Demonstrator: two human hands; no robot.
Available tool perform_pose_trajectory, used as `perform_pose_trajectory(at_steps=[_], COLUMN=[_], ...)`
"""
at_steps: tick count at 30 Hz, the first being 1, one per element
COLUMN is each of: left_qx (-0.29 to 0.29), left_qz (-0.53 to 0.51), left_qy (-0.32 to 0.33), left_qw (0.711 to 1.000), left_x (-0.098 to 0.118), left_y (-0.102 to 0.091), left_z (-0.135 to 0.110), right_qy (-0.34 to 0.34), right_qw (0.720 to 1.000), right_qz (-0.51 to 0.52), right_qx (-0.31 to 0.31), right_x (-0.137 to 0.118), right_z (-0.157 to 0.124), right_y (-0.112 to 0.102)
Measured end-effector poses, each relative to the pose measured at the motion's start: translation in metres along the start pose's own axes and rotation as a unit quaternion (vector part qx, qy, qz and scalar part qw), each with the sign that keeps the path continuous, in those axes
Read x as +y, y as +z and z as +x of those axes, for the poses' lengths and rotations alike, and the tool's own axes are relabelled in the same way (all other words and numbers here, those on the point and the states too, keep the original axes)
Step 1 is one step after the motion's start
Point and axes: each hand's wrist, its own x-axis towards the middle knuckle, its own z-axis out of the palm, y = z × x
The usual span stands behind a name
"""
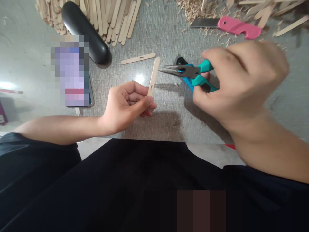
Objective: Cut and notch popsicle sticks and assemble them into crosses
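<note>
My left hand (127, 104) pinches the lower end of a flat wooden stick (154, 74), which stands nearly upright above the grey floor mat (164, 35). My right hand (231, 82) grips the teal handles of needle-nose pliers (185, 71). The thin metal jaws point left, and their tips sit just right of the stick's upper half. I cannot tell whether the tips touch the stick.
A second wooden stick (138, 58) lies on the mat behind. A pile of sticks (111, 19) and a black case (84, 32) sit at top left, a phone (72, 77) at left. A pink-handled cutter (231, 26) lies among wood shavings at top right.
</note>
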Motion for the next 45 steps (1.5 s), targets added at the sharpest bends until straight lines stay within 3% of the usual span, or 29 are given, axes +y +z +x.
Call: perform_pose_trajectory(at_steps=[3,9,19,26,32,35,37,40,45], left_qx=[0.010,0.022,0.009,-0.008,-0.007,-0.023,-0.026,-0.029,-0.034], left_qz=[-0.001,-0.002,-0.028,-0.018,-0.007,0.004,0.003,-0.004,-0.003], left_qy=[0.006,-0.005,-0.001,0.019,0.037,0.057,0.075,0.089,0.076], left_qw=[1.000,1.000,1.000,1.000,0.999,0.998,0.997,0.996,0.997], left_x=[-0.001,-0.001,0.000,-0.003,-0.003,-0.004,-0.004,-0.005,-0.005], left_y=[0.001,0.003,0.003,0.000,0.000,-0.002,-0.004,-0.006,-0.004], left_z=[0.001,0.002,0.002,-0.001,0.001,0.003,0.004,0.004,0.004], right_qy=[0.009,0.027,0.021,0.078,0.130,0.190,0.219,0.212,0.180], right_qw=[1.000,0.989,0.991,0.988,0.982,0.967,0.961,0.959,0.967], right_qz=[0.021,0.037,0.019,0.013,0.082,0.123,0.098,0.068,0.085], right_qx=[-0.014,-0.144,-0.132,-0.134,-0.112,-0.117,-0.141,-0.178,-0.159], right_x=[-0.005,-0.032,-0.034,-0.021,-0.012,0.004,0.020,0.040,0.044], right_z=[0.006,0.016,0.017,0.016,0.025,0.034,0.038,0.039,0.035], right_y=[-0.007,-0.027,-0.026,-0.020,-0.030,-0.034,-0.032,-0.022,-0.010])
